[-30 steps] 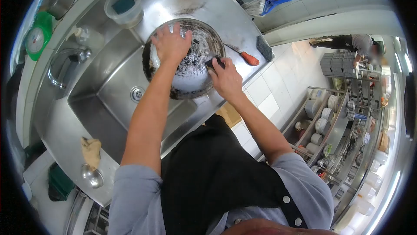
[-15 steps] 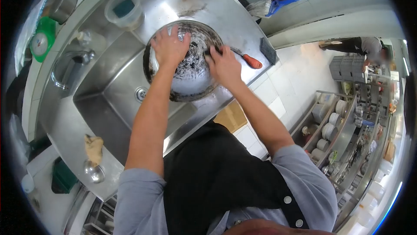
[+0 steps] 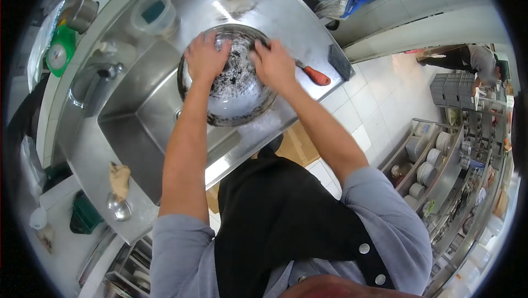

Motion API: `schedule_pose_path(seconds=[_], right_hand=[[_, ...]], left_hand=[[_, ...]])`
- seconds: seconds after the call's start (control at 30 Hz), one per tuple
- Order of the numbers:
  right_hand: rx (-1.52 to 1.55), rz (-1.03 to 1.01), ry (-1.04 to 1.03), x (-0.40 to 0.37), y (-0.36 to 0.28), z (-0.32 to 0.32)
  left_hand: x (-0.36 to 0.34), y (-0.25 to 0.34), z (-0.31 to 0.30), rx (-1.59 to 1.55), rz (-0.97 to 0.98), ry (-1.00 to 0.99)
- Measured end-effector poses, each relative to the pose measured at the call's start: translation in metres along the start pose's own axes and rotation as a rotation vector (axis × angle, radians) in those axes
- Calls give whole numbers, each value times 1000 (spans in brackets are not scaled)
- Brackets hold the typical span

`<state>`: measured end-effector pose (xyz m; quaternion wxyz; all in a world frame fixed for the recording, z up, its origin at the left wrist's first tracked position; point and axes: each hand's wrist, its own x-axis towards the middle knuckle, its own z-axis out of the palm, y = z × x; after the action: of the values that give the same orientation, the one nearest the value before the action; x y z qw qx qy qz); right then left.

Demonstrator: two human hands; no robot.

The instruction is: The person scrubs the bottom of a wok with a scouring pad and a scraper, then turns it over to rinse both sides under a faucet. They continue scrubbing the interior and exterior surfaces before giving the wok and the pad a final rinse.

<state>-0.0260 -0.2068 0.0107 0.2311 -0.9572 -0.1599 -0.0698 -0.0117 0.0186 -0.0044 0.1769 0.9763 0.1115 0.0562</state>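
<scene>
A round metal pan [image 3: 236, 105], its surface streaked with black residue, lies on the steel counter at the sink's edge. My left hand [image 3: 206, 58] rests on the pan's upper left part, fingers laid out and thumb apart. On the right side of the pan, my right hand [image 3: 275, 66] has curled fingers pressed down; something dark shows at the fingertips, but I cannot make out what it is. Just right of that hand lies a tool with a red handle [image 3: 317, 76], its far end partly hidden. A dark scouring pad [image 3: 341, 62] sits at the counter's right edge.
The steel sink [image 3: 135, 127] is left of the pan, with a faucet [image 3: 93, 80]. A plastic tub [image 3: 154, 14] holds a green sponge. A cloth [image 3: 119, 179] and a metal bowl [image 3: 119, 208] lie lower left. Shelves of dishes [image 3: 429, 168] and another person [image 3: 483, 64] are at right.
My right hand has slid up and left over the pan. My left hand's fingers have drawn closer together. The view has shifted slightly.
</scene>
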Motion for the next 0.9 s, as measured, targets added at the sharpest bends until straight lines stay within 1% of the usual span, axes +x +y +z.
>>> schedule_pose_path(seconds=[0.07, 0.1, 0.17, 0.2, 0.27, 0.3, 0.33, 0.37, 0.43, 0.47, 0.5, 0.6, 0.67, 0.7, 0.73, 0.77, 0.87, 0.9], right_hand=[[13, -53, 16, -80, -5, -11], [21, -84, 20, -96, -8, -19], [27, -52, 18, -73, -1, -16], [32, -40, 27, -46, 2, -15], [19, 65, -127, 19, 9, -11], [12, 128, -207, 31, 10, -10], [3, 62, -100, 13, 12, -1], [25, 33, -37, -15, 13, 5], [69, -23, 63, -96, 3, -4], [91, 28, -47, -108, -1, -11], [98, 69, -55, -93, 0, -12], [115, 162, -97, -15, 13, -7], [120, 218, -151, 7, 17, -5], [135, 200, -75, -20, 11, -4], [148, 176, -6, -72, 0, -2], [160, 151, 59, -101, -5, -1], [176, 159, 52, -97, -2, -3], [186, 197, -24, -66, 8, -4]], left_hand=[[5, -1, 3, -25, -4, 18], [5, -1, 3, -26, -9, 27], [1, 0, 3, -4, 6, 33], [4, 1, 1, 17, 17, 45], [0, -1, 1, 29, 13, 55], [-2, -2, 0, 21, 16, 50], [1, -1, -2, 13, 31, 49], [6, 1, -4, 20, 32, 57], [2, 1, -1, 32, 16, 54], [1, 0, 1, 22, 8, 45], [1, 0, 2, 14, 6, 34], [4, -2, 3, 2, 9, 19], [2, -4, 4, 6, 24, 9], [5, -4, 5, 6, 31, 16], [5, -6, 7, 3, 30, 22], [5, -6, 7, 8, 23, 22], [6, -5, 8, 17, 31, 18], [8, -6, 9, 11, 37, 24]])
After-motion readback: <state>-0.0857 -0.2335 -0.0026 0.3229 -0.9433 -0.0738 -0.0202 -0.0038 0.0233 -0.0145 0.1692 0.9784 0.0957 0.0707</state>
